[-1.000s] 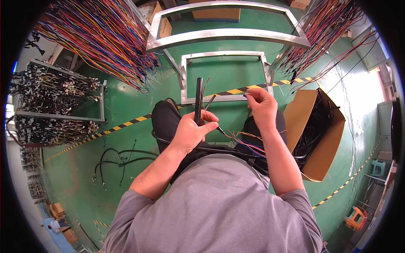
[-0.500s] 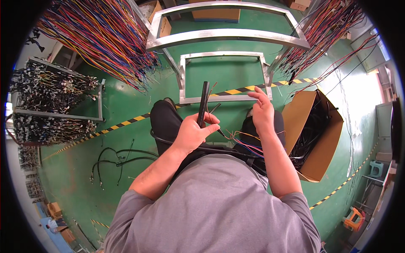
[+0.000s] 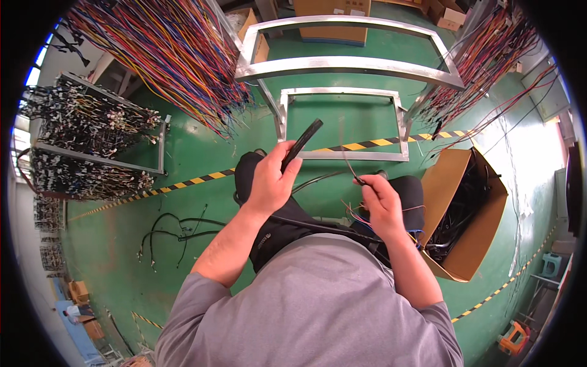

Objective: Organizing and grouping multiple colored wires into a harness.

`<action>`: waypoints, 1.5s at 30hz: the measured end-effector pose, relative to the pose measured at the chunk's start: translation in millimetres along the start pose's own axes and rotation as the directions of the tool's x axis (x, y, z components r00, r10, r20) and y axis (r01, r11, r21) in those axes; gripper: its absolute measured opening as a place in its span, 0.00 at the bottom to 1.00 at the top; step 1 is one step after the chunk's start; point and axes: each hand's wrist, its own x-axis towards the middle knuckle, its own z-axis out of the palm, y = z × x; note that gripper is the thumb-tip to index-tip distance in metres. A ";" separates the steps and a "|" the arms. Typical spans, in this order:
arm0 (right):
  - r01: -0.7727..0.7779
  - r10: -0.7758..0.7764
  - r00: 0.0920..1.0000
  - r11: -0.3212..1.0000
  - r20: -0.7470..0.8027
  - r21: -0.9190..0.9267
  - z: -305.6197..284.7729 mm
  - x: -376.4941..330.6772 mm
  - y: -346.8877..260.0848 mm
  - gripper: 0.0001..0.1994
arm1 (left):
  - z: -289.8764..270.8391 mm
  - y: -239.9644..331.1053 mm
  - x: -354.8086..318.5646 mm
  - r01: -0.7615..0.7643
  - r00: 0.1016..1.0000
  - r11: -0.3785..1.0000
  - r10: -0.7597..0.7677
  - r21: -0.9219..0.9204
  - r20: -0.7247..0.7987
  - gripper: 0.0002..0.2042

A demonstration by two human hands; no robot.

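My left hand (image 3: pixel 273 178) grips a short black corrugated tube (image 3: pixel 302 143) that points up and to the right, above my knees. My right hand (image 3: pixel 379 203) pinches a thin bundle of wires (image 3: pixel 346 154); its dark end rises toward the tube, and coloured strands hang below the hand across my lap. The two hands are a little apart, with the tube's lower end near the wires. Black cable (image 3: pixel 318 179) runs between my legs.
An open cardboard box (image 3: pixel 461 244) of black tubing stands at my right. A metal frame (image 3: pixel 342 110) is on the green floor ahead. Racks of coloured wires (image 3: pixel 165 55) hang at upper left and upper right. Loose black cables (image 3: pixel 171 232) lie at left.
My left hand has tilted the black tube from upright to leaning right. My right hand has dropped lower and drawn back toward my lap with the wires.
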 end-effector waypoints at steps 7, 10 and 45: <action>0.137 -0.128 0.987 0.986 0.094 -0.100 -13.8 -9.7 -46.2 0.10 | -39.6 8.5 17.0 0.256 0.960 0.860 -0.175 -0.442 0.217 0.12; 0.230 -0.205 0.962 0.965 0.178 -0.127 -13.7 -13.1 -48.2 0.10 | -44.2 28.9 19.1 0.408 0.899 0.696 -0.191 -0.591 0.395 0.18; 0.276 -0.271 0.955 0.961 0.119 -0.028 -30.7 -29.5 -46.8 0.16 | -48.7 0.6 12.9 -0.496 0.865 0.862 0.480 0.103 0.147 0.08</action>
